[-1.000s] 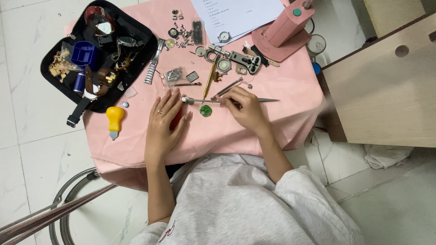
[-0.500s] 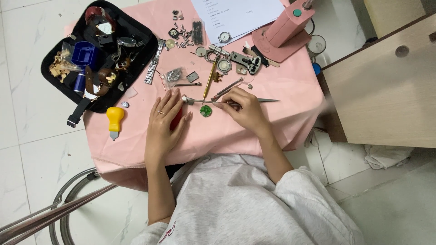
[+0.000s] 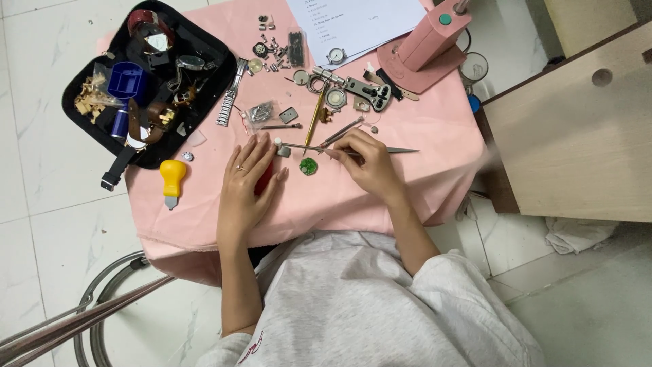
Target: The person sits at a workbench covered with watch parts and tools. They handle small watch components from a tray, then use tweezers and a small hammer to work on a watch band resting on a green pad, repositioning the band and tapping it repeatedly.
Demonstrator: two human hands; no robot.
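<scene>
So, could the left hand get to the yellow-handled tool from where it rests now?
Probably yes. The left hand lies flat over a red thing on the pink cloth, and the yellow-handled tool lies just to its outer side with only bare cloth between them.

Both bare forearms reach forward over the pink cloth-covered table (image 3: 407,170). The left hand (image 3: 246,185) lies flat, palm down, fingers stretched and slightly spread, a ring on one finger. The right hand (image 3: 367,163), just beside it, has fingers curled together in a pinch.
</scene>
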